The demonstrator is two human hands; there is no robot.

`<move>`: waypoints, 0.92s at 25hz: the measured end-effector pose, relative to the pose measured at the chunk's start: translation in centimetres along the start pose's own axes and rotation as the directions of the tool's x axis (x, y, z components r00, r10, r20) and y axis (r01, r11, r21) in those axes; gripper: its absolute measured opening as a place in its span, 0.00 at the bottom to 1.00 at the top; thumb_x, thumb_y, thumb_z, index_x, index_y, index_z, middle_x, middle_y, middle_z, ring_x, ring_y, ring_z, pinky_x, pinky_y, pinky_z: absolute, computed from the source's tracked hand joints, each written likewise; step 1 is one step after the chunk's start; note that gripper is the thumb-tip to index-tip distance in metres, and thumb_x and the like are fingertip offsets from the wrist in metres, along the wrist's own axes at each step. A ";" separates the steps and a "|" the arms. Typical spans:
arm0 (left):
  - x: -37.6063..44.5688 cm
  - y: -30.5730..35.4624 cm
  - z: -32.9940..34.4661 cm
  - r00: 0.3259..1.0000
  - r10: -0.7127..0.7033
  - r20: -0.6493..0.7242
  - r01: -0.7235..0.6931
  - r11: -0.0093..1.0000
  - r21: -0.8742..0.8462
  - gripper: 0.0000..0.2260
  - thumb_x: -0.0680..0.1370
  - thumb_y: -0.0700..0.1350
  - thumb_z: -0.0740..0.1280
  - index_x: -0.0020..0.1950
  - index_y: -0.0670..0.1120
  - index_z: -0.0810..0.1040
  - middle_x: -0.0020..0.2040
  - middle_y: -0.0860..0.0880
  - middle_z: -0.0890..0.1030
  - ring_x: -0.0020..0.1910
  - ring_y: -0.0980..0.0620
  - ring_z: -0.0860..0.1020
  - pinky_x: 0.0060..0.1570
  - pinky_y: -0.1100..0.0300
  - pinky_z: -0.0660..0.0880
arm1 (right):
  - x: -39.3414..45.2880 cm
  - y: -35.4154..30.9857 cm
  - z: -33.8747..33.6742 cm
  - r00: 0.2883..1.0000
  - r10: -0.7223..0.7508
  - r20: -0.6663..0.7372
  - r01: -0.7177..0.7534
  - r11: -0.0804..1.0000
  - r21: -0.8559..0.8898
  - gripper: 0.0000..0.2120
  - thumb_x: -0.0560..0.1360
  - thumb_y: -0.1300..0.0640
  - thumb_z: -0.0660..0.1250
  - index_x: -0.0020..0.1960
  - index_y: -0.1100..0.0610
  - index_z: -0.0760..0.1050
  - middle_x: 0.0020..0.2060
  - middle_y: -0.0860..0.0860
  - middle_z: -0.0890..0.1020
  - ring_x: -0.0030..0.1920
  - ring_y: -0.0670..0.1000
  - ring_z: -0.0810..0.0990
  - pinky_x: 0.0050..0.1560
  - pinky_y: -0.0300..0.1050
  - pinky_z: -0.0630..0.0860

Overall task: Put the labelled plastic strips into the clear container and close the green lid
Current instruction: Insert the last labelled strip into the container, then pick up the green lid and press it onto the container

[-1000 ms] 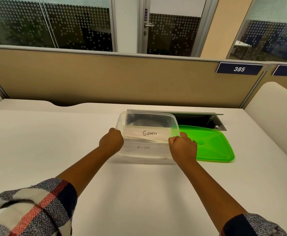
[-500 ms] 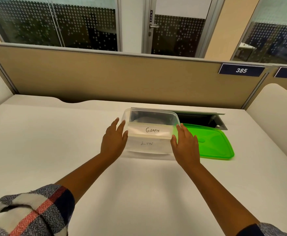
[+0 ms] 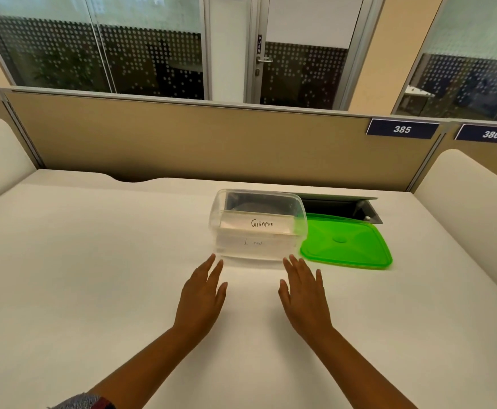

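Observation:
The clear container (image 3: pixel 216 228) stands uncovered on the white desk, a little past the middle. Inside it lie white labelled strips; the top strip (image 3: pixel 259 224) reads "GIRAFEE", and a lower strip (image 3: pixel 253 242) shows faint writing through the front wall. The green lid (image 3: pixel 344 242) lies flat on the desk, touching the container's right side. My left hand (image 3: pixel 203 293) and my right hand (image 3: pixel 303 290) hover flat just in front of the container, fingers apart, holding nothing and apart from it.
A dark cable tray (image 3: pixel 338 206) with its flap raised is set into the desk behind the container and lid. A tan partition (image 3: pixel 182 140) closes the desk's far edge, with white side panels (image 3: pixel 471 190) at left and right.
Both hands let go of the container's sides and drew back toward me, with fingers spread. The container and lid stayed in place.

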State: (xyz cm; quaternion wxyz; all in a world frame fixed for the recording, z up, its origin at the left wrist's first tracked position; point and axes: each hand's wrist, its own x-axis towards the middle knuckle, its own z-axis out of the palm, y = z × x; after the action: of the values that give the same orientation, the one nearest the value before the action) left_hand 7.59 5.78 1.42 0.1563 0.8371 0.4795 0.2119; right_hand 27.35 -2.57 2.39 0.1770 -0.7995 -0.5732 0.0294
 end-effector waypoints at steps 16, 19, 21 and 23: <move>-4.7 -3.5 2.6 0.993 -0.031 0.113 0.013 0.987 0.163 0.33 0.74 0.63 0.33 0.73 0.53 0.58 0.76 0.52 0.58 0.76 0.50 0.55 0.73 0.58 0.54 | -4.5 2.2 4.2 0.973 0.058 0.223 -0.034 0.993 -0.110 0.27 0.80 0.43 0.45 0.77 0.50 0.44 0.78 0.47 0.45 0.77 0.48 0.42 0.75 0.53 0.38; -4.6 -3.8 3.1 0.992 -0.061 0.109 0.040 0.981 0.189 0.27 0.76 0.61 0.39 0.74 0.55 0.55 0.75 0.58 0.50 0.76 0.51 0.52 0.73 0.57 0.50 | -4.6 2.3 4.5 0.977 0.050 0.206 -0.029 0.994 -0.103 0.28 0.80 0.43 0.46 0.77 0.49 0.44 0.77 0.47 0.45 0.77 0.48 0.42 0.75 0.52 0.37; -4.7 -3.7 3.2 0.992 -0.071 0.109 0.050 0.982 0.184 0.31 0.74 0.63 0.35 0.74 0.55 0.53 0.75 0.57 0.50 0.76 0.51 0.51 0.73 0.56 0.49 | -4.6 2.4 4.7 0.978 0.049 0.201 -0.029 0.995 -0.100 0.28 0.80 0.43 0.46 0.76 0.49 0.43 0.77 0.47 0.45 0.77 0.48 0.42 0.75 0.52 0.37; -4.7 -3.6 3.3 0.993 -0.065 0.095 0.046 0.980 0.192 0.39 0.69 0.65 0.26 0.74 0.54 0.54 0.76 0.54 0.55 0.76 0.50 0.52 0.73 0.56 0.50 | -4.5 2.5 4.7 0.978 0.053 0.202 -0.029 0.993 -0.117 0.28 0.80 0.42 0.46 0.76 0.49 0.42 0.77 0.47 0.45 0.77 0.48 0.41 0.75 0.53 0.36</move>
State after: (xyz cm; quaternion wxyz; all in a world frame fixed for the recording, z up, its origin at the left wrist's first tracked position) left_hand 4.49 3.25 -4.05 0.1058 0.8441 0.5121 0.1183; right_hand 26.95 -6.27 -3.54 0.0705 -0.8127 -0.5724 0.0827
